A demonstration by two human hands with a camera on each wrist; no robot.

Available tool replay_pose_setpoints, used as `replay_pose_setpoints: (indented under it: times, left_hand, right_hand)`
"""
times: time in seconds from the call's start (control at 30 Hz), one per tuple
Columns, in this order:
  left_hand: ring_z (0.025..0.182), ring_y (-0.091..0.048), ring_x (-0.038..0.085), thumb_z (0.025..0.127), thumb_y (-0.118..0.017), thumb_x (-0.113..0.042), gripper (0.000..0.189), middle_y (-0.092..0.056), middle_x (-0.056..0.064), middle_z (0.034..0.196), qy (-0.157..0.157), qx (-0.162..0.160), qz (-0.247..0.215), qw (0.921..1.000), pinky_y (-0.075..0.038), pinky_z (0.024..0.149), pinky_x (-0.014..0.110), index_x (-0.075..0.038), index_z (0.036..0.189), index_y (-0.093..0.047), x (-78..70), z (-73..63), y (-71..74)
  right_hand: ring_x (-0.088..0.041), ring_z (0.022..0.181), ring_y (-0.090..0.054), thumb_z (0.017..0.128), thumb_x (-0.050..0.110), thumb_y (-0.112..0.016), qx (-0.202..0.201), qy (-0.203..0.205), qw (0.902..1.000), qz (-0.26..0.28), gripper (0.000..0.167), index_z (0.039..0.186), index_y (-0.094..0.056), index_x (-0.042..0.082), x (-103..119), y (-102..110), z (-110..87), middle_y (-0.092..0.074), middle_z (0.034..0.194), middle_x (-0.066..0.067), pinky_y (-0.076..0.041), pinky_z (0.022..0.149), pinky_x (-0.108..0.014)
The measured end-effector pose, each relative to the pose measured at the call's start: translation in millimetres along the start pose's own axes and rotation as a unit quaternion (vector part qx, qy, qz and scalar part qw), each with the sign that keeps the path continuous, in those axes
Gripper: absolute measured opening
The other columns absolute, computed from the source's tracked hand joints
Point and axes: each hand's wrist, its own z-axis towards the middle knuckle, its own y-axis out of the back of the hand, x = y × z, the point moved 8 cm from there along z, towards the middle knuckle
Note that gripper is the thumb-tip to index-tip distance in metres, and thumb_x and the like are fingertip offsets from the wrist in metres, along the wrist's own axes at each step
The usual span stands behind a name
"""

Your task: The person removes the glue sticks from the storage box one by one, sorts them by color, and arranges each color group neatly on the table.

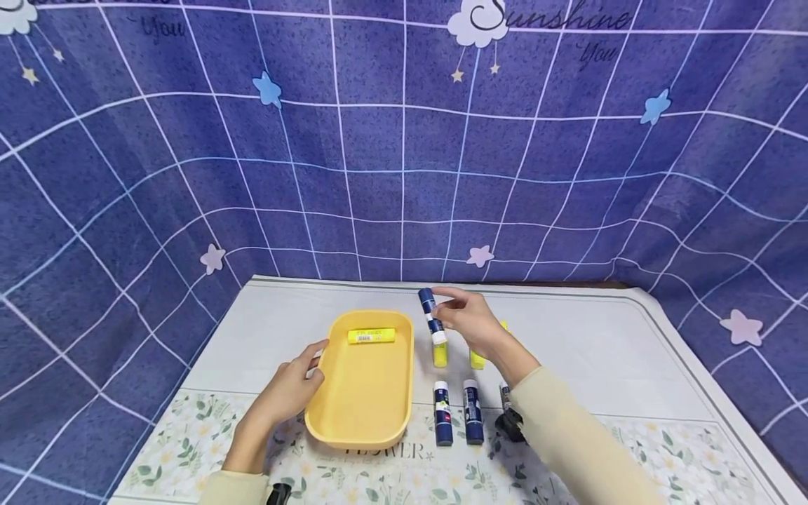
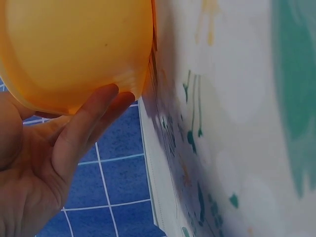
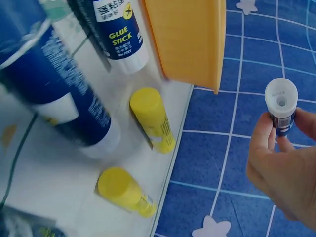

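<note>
My right hand (image 1: 470, 322) pinches a dark blue glue stick (image 1: 432, 314) with a white end, held tilted above the table; its white end (image 3: 281, 96) faces the camera in the right wrist view. With my left hand (image 1: 290, 386) I hold the left rim of a yellow-orange tray (image 1: 360, 414), thumb at the rim and fingers against its outer side (image 2: 74, 59). Inside the tray, near its far end, lies a yellow glue stick (image 1: 371, 336). Just below the raised glue stick lies another yellow glue stick (image 1: 440, 355), partly covered by it.
Right of the tray, a further yellow glue stick (image 1: 477, 360) lies partly behind my right hand. Nearer stand or lie blue glue sticks (image 1: 443, 414), (image 1: 473, 412), with another (image 1: 505, 396) partly hidden by my sleeve. A blue grid-patterned curtain (image 1: 404, 154) hangs behind the table.
</note>
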Motion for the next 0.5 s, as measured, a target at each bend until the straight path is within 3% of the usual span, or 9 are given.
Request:
replay_pose_setpoints:
  times: [0.2,0.5]
  left_hand:
    - [0.125,-0.064,0.044,0.103,-0.048,-0.006,0.058,-0.057,0.033,0.144,-0.003,0.0,-0.004,1.0,-0.061,0.09,0.044,-0.004,0.159,-0.036,-2.2,-0.4,1.9]
    - [0.126,-0.064,0.044,0.102,-0.049,-0.006,0.058,-0.058,0.032,0.144,-0.003,-0.002,-0.005,1.0,-0.062,0.088,0.042,-0.005,0.159,-0.037,0.0,-1.5,2.6]
  right_hand:
    - [-0.01,0.086,-0.062,0.094,-0.005,-0.058,-0.02,-0.005,0.9993,0.032,0.054,0.148,-0.053,-0.001,-1,25,-15.8,-0.062,0.097,-0.005,-0.055,0.078,-0.018]
    - [-0.009,0.092,-0.061,0.097,-0.002,-0.055,-0.017,-0.025,0.9995,0.01,0.056,0.152,-0.046,-0.002,-4,55,-48.8,-0.061,0.103,-0.004,-0.054,0.079,-0.016]
